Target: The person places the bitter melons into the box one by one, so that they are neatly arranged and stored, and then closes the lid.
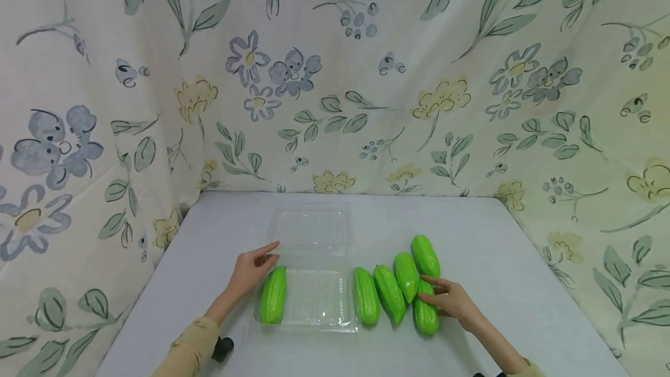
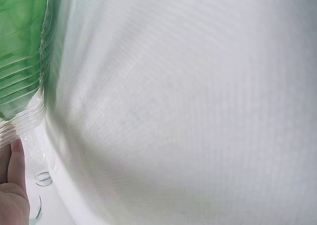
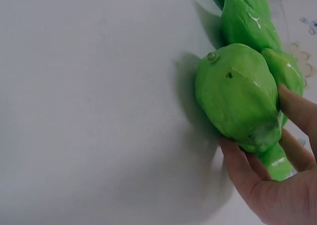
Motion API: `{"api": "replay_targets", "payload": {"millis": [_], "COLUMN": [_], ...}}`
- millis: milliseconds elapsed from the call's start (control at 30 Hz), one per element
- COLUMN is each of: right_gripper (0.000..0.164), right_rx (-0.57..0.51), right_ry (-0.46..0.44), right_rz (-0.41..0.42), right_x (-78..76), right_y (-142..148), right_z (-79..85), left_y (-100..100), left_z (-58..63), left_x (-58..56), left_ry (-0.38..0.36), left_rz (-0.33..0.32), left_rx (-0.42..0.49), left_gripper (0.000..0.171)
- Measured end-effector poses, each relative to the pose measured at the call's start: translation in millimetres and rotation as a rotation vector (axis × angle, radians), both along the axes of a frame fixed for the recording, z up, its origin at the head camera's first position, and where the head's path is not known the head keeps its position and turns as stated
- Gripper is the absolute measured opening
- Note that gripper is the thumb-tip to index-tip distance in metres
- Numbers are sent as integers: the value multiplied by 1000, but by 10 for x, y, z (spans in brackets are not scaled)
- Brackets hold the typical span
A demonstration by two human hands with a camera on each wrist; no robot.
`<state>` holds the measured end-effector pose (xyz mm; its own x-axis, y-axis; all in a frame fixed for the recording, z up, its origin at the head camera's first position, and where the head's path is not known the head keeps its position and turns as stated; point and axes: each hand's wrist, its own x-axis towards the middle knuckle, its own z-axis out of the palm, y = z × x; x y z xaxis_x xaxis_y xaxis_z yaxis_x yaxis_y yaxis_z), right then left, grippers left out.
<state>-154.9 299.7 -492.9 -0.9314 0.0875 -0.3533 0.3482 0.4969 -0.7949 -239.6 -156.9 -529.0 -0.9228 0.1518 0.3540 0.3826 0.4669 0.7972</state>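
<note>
In the head view, a clear plastic clamshell box [image 1: 314, 328] lies with its lid folded back. One green ridged gourd [image 1: 273, 295] sits inside along its left side. My left hand [image 1: 248, 272] is at the box's left edge near the hinge; in the left wrist view its fairly straight fingers [image 2: 16, 165] touch the ribbed wall. To the right of the box, my right hand [image 1: 454, 302] grips another green gourd [image 3: 237, 96] near its upper end, fingers and thumb on opposite sides.
Several more green gourds stand between the box and my right hand: one beside the box [image 1: 367, 297], one next to it [image 1: 389, 294], one farther right [image 1: 406, 275] and one behind [image 1: 426, 256]. A floral cloth [image 1: 335, 132] hangs behind the white table [image 1: 471, 220].
</note>
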Motion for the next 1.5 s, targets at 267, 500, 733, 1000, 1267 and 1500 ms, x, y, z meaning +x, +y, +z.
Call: {"api": "replay_targets", "payload": {"millis": [267,500,733,1000,1267,1500], "right_gripper": [68,68,69,68,68,66], "right_rx": [-18,-43,-70,-55,-56,-53], "right_ry": [12,16,27,15,20,34], "right_rz": [20,7,11,-2,-5,-4], "right_x": [4,30,47,49,62,62], "right_y": [4,26,69,96,118,130], "right_z": [20,35,64,92,128,173], "left_y": [-8,-3,-3,-5,3,-3], "left_z": [16,16,1,-24,-6,-13], "left_x": [0,12,2,-16,-8,-14], "left_ry": [19,-10,1,9,0,15], "left_rz": [-11,-1,2,10,6,1], "left_rx": [-16,-14,-15,-20,-18,-11], "left_gripper": [37,37,37,36,36,36]}}
